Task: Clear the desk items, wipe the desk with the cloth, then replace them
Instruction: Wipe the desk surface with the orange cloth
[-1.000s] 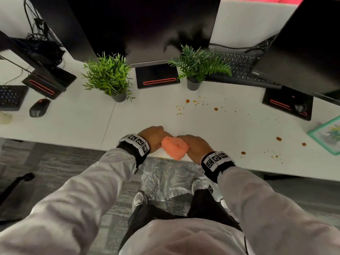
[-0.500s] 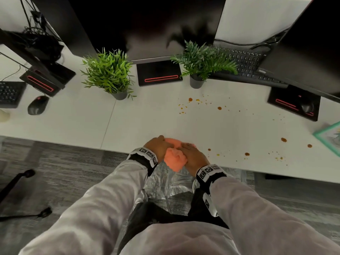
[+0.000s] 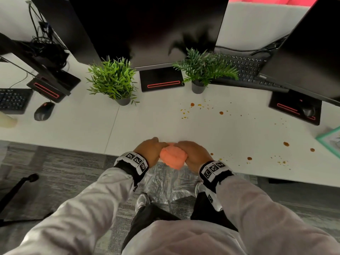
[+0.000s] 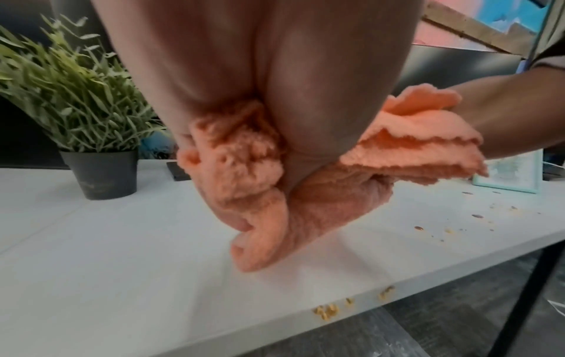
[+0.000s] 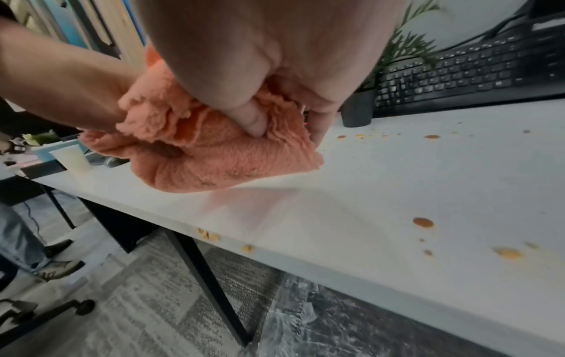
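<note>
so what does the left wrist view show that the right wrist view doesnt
Only the left wrist view shows the leafy plant in its dark pot and the teal picture frame.

Only the right wrist view shows the black keyboard, a white cup and the chair base on the floor.

Both show the orange cloth bunched between the left hand and right hand, the white desk and the crumbs at its front edge.

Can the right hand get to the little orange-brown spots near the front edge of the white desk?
Probably yes. The orange-brown spots lie on bare white desk just beside the right hand, with nothing between. But that hand and the left hand both grip the bunched orange fluffy cloth, so the cloth would go along.
</note>
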